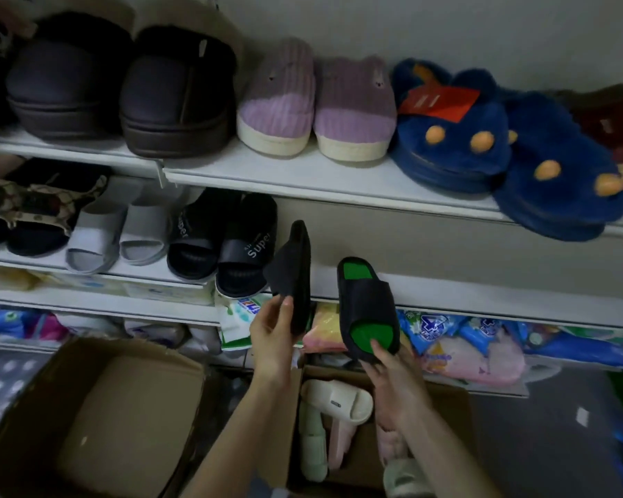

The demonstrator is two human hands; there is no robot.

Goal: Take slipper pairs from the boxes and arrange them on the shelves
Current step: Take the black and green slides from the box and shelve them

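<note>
My left hand (272, 336) grips a black slipper (295, 271) by its heel end, turned on edge with the toe up, in front of the middle shelf (482, 300). My right hand (389, 375) holds the matching black slipper with a green insole (367, 310) from below, sole side toward my palm, thumb on the green toe part. Both slippers hang just right of the black "Super" slides (227, 242). Below my hands stands an open cardboard box (446, 397) with cream slippers (335, 400) and pink ones inside.
A second open cardboard box (123, 418) stands at lower left and looks hollow. The top shelf (303, 170) carries dark, purple and blue furry slippers. Grey and patterned slides fill the middle shelf's left part. Packaged goods line the bottom shelf.
</note>
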